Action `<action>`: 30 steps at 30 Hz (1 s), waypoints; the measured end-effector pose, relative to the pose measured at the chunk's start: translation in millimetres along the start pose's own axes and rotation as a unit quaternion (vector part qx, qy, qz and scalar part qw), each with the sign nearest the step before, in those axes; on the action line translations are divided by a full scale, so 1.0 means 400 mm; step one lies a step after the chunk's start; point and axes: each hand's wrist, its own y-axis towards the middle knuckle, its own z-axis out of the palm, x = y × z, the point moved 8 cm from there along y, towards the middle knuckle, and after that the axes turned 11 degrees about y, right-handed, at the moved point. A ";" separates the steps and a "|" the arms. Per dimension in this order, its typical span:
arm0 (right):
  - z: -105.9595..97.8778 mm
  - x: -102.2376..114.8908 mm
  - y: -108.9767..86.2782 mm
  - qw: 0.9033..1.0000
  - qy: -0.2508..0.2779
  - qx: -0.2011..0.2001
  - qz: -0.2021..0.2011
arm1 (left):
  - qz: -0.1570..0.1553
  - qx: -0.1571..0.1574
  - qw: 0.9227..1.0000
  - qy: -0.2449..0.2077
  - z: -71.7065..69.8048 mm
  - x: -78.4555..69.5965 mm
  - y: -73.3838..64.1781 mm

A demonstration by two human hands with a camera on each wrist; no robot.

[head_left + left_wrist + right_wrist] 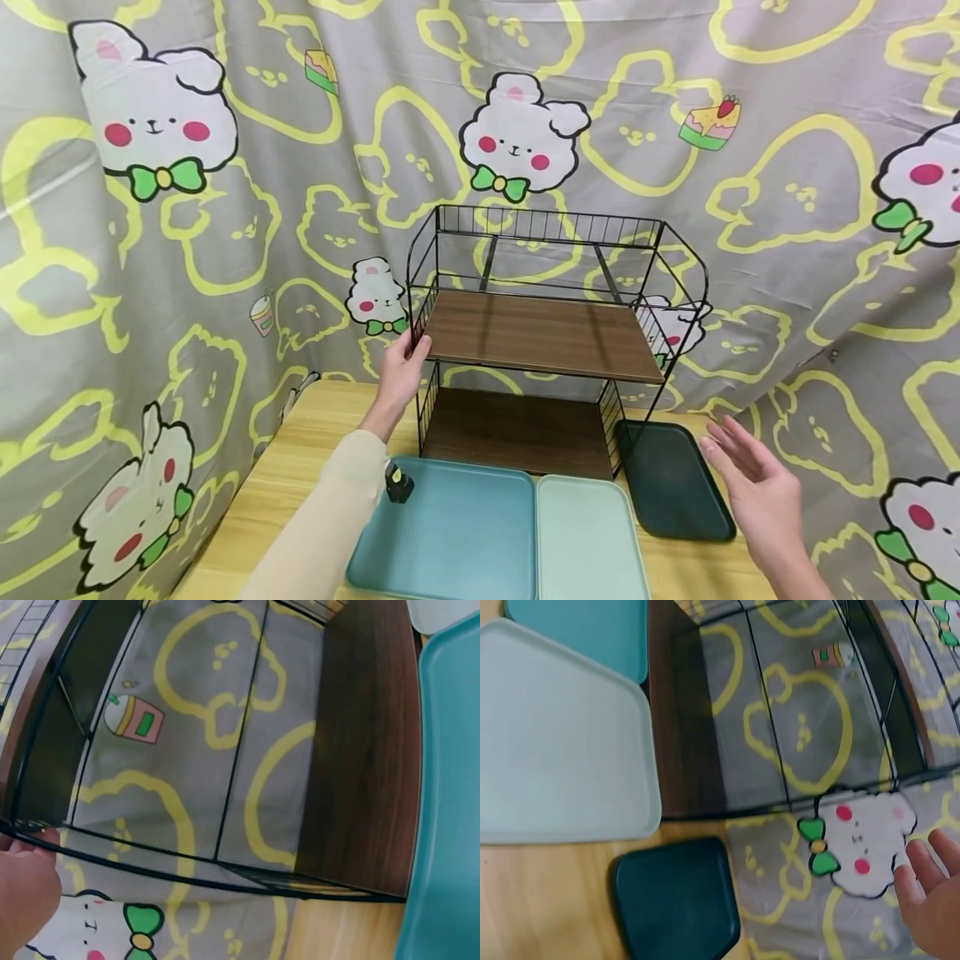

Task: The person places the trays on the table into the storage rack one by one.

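Observation:
A two-tier black wire rack (543, 333) with brown wood-look shelves stands at the back of the table. My left hand (400, 375) grips its left side frame at the height of the upper shelf, thumb in front and fingers partly hidden behind the wire. In the left wrist view, that hand (30, 889) shows at the lower left, right at the frame's corner. Out to the right of the rack, my right hand (761, 492) is held in the air with fingers spread and nothing in it. The right wrist view shows its fingers (928, 870) apart from the rack.
In front of the rack lie a large teal tray (457, 529) and a pale mint tray (588, 537), side by side. A dark green tray (675, 479) lies at the rack's right foot. Cartoon-printed cloth (300, 192) hangs behind and beside the wooden table (262, 492).

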 end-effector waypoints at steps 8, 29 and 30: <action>-0.093 -0.082 0.031 0.996 0.016 -0.067 0.052 | 0.024 0.022 0.999 -0.034 0.003 0.023 -0.012; -0.212 -0.240 0.061 0.977 -0.109 -0.114 0.141 | 0.052 -0.093 0.993 -0.044 -0.029 -0.006 -0.015; -0.215 -0.247 0.062 0.976 -0.123 -0.111 0.144 | 0.053 -0.085 0.994 -0.048 -0.027 -0.005 -0.016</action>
